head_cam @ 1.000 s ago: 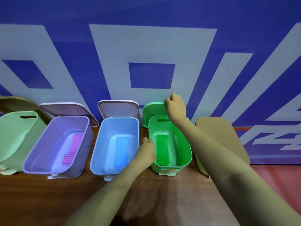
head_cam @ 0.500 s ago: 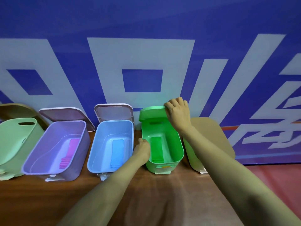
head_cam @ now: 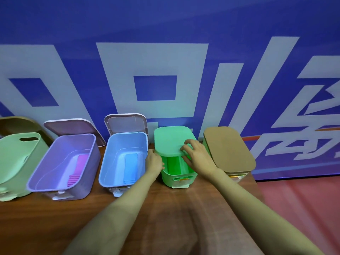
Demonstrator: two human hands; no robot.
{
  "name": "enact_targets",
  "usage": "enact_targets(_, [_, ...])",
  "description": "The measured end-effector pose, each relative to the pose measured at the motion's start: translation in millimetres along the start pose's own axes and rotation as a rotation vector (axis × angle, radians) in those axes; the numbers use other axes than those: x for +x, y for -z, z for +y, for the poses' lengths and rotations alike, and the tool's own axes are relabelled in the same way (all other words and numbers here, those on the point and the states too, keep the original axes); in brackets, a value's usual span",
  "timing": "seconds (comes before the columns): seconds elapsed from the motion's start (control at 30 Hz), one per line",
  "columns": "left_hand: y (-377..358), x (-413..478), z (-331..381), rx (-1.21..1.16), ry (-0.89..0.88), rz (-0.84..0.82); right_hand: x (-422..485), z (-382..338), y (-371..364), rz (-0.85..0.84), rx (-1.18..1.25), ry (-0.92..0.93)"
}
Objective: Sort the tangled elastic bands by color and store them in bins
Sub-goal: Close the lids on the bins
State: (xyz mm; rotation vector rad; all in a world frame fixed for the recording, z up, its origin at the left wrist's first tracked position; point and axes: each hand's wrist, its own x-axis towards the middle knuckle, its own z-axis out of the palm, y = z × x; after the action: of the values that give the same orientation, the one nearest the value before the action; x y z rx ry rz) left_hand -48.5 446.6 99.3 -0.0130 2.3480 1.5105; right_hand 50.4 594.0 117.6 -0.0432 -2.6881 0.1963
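Wooden table (head_cam: pixel 55 227): I see the green lid (head_cam: pixel 171 140), upright 0.5 s ago, now lowered over the green bin (head_cam: pixel 176 179). My right hand (head_cam: pixel 198 159) pinches its near edge, my left hand (head_cam: pixel 153 162) grips the bin's rim, and green bands (head_cam: pixel 173 163) lie just beneath my right fingers.

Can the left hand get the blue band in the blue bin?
Probably yes. The blue bin is open, its lid tipped back, and the left hand grips the green bin at its left rim, right beside it. Nothing covers the blue band.
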Motion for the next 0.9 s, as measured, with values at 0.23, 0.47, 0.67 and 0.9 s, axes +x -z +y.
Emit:
enact_targets(0.23, [-6, -3, -1, -0.192, 0.025, 0.048, -14, 7, -4, -0.154, 0.046, -0.017])
enact_targets(0.47, [-13, 1, -11, 0.041, -0.04, 0.005, -9, 18, 5, -0.126, 0.662, -0.617])
enact_targets(0.67, [-12, -4, -15, 0.259, -0.078, 0.037, 1, 21, 0, -0.185, 0.676, -0.837])
enact_targets(0.9, [-24, -19, -21, 0.366, -0.105, 0.056, -15, 23, -4, -0.122, 0.64, -0.84])
